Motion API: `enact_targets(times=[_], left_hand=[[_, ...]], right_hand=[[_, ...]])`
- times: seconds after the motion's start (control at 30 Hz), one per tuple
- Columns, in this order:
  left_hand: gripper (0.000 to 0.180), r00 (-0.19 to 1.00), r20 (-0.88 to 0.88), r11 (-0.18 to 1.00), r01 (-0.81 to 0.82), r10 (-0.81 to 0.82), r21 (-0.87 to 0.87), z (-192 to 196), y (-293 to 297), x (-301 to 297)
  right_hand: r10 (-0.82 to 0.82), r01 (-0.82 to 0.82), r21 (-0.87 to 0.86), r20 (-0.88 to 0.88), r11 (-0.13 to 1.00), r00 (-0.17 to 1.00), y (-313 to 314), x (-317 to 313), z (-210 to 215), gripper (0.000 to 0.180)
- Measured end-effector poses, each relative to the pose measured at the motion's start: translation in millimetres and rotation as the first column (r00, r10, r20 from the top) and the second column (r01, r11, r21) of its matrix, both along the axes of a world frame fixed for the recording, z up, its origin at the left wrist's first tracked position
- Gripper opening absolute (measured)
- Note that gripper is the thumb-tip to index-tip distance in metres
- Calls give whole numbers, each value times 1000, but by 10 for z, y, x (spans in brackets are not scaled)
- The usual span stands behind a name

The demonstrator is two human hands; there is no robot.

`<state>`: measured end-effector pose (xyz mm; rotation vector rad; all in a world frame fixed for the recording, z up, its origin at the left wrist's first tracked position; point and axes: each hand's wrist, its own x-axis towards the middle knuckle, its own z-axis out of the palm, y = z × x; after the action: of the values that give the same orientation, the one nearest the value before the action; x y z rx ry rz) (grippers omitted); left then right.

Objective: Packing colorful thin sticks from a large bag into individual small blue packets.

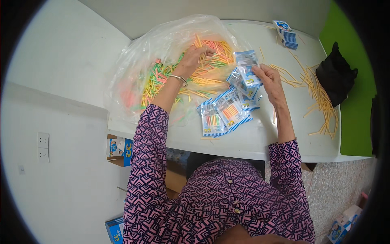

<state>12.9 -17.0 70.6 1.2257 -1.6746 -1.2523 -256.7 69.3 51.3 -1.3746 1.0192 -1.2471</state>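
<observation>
My left hand (192,59) reaches into a large clear plastic bag (140,46) and has its fingers closed around a few orange-yellow sticks (198,40). Many thin sticks (156,83) in pink, green, yellow and orange fill that bag. Between the thumb and fingers of my right hand (269,81) is a small blue-and-white plastic packet (246,61), held upright above a pile of similar packets. Two filled packets (229,109) lie nearest me on the pile, with coloured sticks showing through their windows.
Loose yellow sticks (321,107) are scattered at the right of the white table (260,140), beside a black bag (337,75). A stack of blue-and-white packets (286,34) lies at the back right. Below the table's left edge is an open cardboard box (118,150). A green panel (357,122) borders the right side.
</observation>
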Motion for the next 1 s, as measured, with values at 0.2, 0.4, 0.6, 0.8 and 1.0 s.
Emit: enact_targets(times=[0.2, 0.4, 0.6, 0.8, 1.0], left_hand=[[30, 664, -747, 943, 219, 44, 251, 81, 87, -30], [26, 523, -848, 955, 198, 89, 222, 218, 146, -167], [25, 458, -875, 960, 139, 156, 244, 108, 239, -399], [7, 558, -805, 975, -44, 204, 216, -8, 596, -948], [8, 567, -779, 944, -318, 269, 94, -100, 577, -1093]], right_hand=[[161, -162, 166, 19, 973, 987, -49, 223, 86, 22], [244, -283, 292, 162, 914, 956, -98, 245, -30, 21], [-183, -222, 343, 829, 913, 529, -187, 607, -165, 23], [-231, -332, 208, 972, 920, -33, -413, 949, -366, 12], [-328, -233, 335, 942, 913, 72, -367, 1040, -233, 21]])
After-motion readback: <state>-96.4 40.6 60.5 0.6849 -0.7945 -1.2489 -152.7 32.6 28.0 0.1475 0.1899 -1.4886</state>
